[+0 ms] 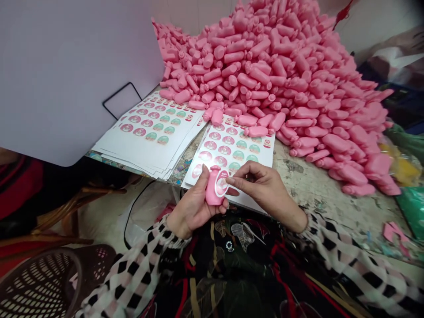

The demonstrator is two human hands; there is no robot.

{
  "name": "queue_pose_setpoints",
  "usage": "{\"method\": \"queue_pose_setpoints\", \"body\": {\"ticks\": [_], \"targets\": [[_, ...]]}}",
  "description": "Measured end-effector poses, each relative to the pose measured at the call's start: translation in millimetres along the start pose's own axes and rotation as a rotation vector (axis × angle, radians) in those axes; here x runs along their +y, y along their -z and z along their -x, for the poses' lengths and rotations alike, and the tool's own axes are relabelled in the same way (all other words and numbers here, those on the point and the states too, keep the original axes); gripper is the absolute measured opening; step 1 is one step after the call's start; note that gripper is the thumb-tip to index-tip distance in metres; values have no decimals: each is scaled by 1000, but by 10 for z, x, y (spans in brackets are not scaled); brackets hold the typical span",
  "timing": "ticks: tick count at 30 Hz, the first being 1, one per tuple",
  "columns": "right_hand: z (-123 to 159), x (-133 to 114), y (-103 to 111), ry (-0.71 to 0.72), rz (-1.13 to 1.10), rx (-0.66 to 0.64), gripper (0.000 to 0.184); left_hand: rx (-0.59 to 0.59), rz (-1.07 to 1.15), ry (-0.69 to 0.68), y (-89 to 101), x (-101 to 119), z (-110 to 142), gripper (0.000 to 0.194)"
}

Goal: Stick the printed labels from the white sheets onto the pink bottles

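My left hand is wrapped round a small pink plastic bottle, held upright over my lap at the table's front edge. A round pink and white sticker lies on the bottle's front. The fingertips of my right hand are pinched together and press on the sticker's right edge. Just behind the hands lies a sticker sheet with rows of round pink and green labels.
A huge heap of identical pink bottles fills the table's back and right. A stack of more sticker sheets lies at the left. A dark plastic basket stands low left. Bags crowd the right edge.
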State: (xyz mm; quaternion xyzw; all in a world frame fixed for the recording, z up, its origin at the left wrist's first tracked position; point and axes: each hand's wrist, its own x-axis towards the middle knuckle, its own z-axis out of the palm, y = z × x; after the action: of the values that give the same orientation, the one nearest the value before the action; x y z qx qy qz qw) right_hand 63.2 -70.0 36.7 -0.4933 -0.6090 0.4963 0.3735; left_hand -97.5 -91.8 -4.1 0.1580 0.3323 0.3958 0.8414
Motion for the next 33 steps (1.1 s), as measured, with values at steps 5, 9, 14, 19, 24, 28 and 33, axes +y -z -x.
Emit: {"method": "queue_pose_setpoints", "body": {"ticks": [5, 9, 14, 19, 24, 28, 33], "targets": [[13, 97, 20, -7, -52, -71, 21, -25, -18, -29, -3, -25, -54, 56], [9, 161, 29, 11, 51, -70, 21, -39, -35, -41, 1, -34, -64, 56], [-2, 223, 21, 5, 101, -66, 24, -47, -56, -57, 9, -40, -89, 55], [-11, 270, 15, 11, 120, -60, 26, -76, -62, -57, 7, -35, -85, 55], [2, 273, 59, 112, 224, -74, 20, -73, -204, -56, -20, 3, -34, 40], [-26, 295, 212, 207, 456, -54, 16, -73, -257, -14, -20, 23, 7, 46], [-49, 329, 239, 43, 301, 77, 31, -82, -275, 66, -66, -21, -23, 36]]}}
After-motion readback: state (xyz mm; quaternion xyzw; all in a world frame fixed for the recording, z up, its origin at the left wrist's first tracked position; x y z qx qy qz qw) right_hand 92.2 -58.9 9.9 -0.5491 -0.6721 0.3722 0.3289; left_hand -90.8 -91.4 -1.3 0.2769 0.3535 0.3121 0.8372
